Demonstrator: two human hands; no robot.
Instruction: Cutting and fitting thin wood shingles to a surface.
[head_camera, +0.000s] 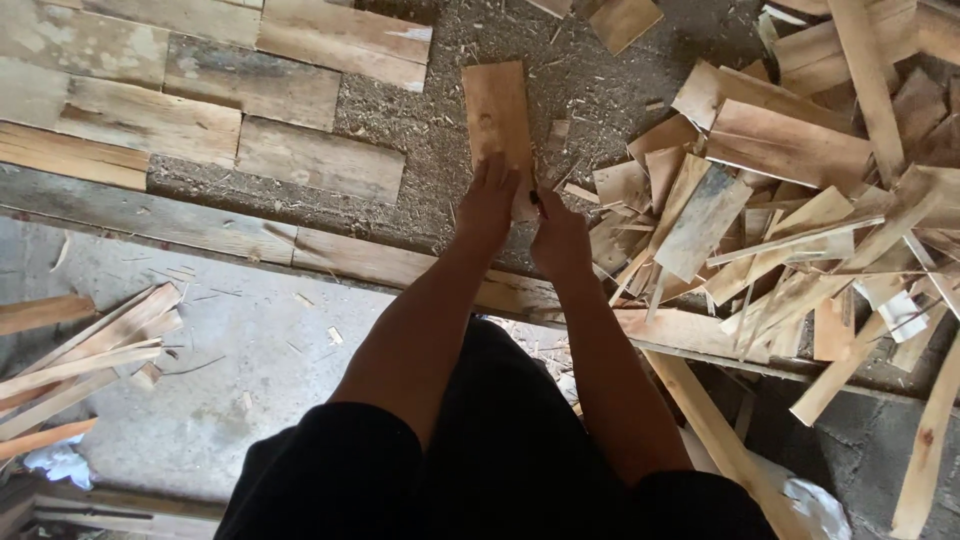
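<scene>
A short light-brown wooden plank lies lengthwise on the sawdust-covered ground, straight ahead of me. My left hand grips its near end, fingers spread over the top face. Right beside it, my right hand is closed, and a small dark object shows at its fingertips, against the plank's near right corner. What that object is cannot be made out. Both bare forearms reach forward from black clothing at the bottom of the view.
A loose heap of wood offcuts and strips fills the right side. Flat planks lie side by side at the upper left. A long beam crosses below my hands. Thin strips rest on the concrete floor at lower left.
</scene>
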